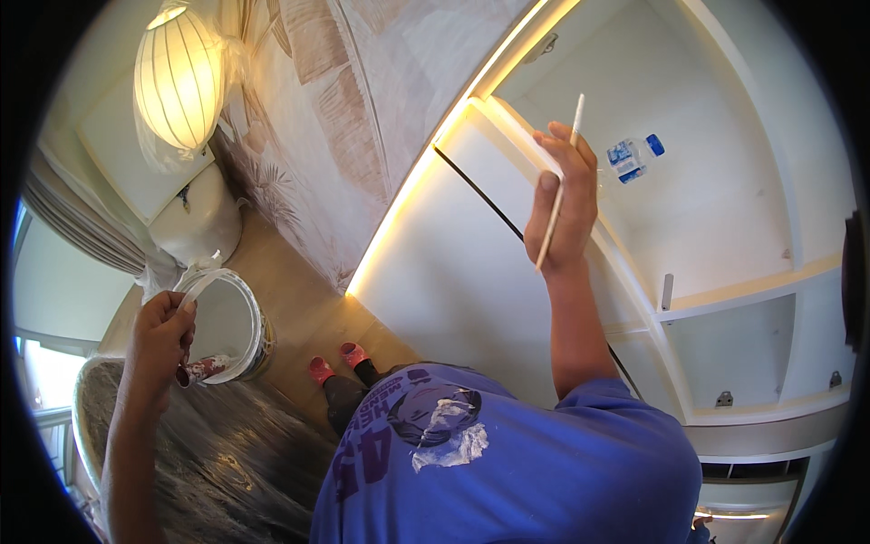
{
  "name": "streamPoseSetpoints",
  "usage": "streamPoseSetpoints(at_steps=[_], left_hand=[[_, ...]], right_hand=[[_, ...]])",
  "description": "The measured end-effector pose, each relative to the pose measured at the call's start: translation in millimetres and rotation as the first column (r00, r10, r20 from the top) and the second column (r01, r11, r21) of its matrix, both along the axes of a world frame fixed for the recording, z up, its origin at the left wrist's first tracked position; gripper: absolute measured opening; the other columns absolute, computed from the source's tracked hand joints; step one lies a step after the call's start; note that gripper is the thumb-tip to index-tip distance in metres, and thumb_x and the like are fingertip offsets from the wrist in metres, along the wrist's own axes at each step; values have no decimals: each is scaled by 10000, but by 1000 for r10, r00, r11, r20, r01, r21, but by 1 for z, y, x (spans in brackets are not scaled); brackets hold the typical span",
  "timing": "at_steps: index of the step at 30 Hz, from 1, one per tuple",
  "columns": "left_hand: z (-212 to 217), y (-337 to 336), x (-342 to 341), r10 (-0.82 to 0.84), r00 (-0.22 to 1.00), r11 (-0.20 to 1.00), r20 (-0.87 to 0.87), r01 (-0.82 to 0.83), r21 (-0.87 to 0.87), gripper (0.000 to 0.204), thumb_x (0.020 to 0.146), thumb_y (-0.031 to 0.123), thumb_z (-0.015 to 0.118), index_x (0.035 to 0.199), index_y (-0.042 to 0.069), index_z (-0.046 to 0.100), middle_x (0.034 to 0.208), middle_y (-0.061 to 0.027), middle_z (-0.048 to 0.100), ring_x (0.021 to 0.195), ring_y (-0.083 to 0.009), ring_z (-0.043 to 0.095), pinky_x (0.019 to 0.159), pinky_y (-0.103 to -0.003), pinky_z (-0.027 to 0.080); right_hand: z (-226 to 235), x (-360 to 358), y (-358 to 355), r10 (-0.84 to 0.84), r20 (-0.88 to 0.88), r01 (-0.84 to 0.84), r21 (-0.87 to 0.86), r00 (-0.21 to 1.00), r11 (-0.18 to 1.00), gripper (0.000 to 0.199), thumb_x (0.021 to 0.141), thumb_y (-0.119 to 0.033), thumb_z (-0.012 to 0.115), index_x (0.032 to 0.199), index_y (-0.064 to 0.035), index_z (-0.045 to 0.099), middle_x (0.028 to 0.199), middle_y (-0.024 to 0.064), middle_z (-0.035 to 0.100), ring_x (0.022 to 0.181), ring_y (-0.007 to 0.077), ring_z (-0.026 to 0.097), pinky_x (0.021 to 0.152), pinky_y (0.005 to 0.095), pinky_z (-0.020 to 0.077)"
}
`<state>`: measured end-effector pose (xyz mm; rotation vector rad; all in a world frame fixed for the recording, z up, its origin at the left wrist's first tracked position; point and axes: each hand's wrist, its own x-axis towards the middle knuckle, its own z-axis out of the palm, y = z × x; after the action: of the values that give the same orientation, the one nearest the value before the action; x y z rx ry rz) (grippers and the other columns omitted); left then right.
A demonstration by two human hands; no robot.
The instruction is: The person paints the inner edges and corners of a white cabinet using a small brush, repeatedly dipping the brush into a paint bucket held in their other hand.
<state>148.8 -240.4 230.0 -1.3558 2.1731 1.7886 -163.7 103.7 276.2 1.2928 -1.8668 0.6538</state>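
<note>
On the left, my left hand [165,337] is closed at the rim of a white bucket [264,337], which seems to hold pale paint. A reddish-brown, paint-smeared cylinder [207,368] sticks out beside my fingers at the bucket's near edge; whether my fingers touch it I cannot tell. Raised at the right, my right hand [571,204] pinches a thin paintbrush [577,116] between thumb and fingers. Its white end points up and its pale handle slants down past my palm. Behind that hand is an open white cabinet [698,208].
A plastic bottle [630,160] with a blue cap lies inside the cabinet. Glowing strip light [403,213] edges the white panel by the patterned wall [317,100]. A lit lantern lamp [178,82] hangs upper left. Clear plastic sheeting [217,453] covers something at lower left.
</note>
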Motion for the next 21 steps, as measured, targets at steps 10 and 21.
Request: streamPoseSetpoints(at_steps=[10,21], left_hand=[[-11,-14,9,-22,1000,999,8,22,-25,226,1034,245,623,1046,21,645,699,40,523,539,-50,447,443,-244,368],[-5,-1,12,-69,997,988,30,73,-133,284,1020,255,628,942,-14,678,706,4,581,582,-78,472,536,-284,387]], right_hand=[[-82,107,-49,377,651,-450,-61,658,891,211,973,-50,636,1168,27,664,972,160,662,759,252,662,663,350,537],[-121,162,-212,535,737,-897,225,413,381,134,887,-57,677,1010,-2,683,960,175,705,863,373,692,752,456,557]])
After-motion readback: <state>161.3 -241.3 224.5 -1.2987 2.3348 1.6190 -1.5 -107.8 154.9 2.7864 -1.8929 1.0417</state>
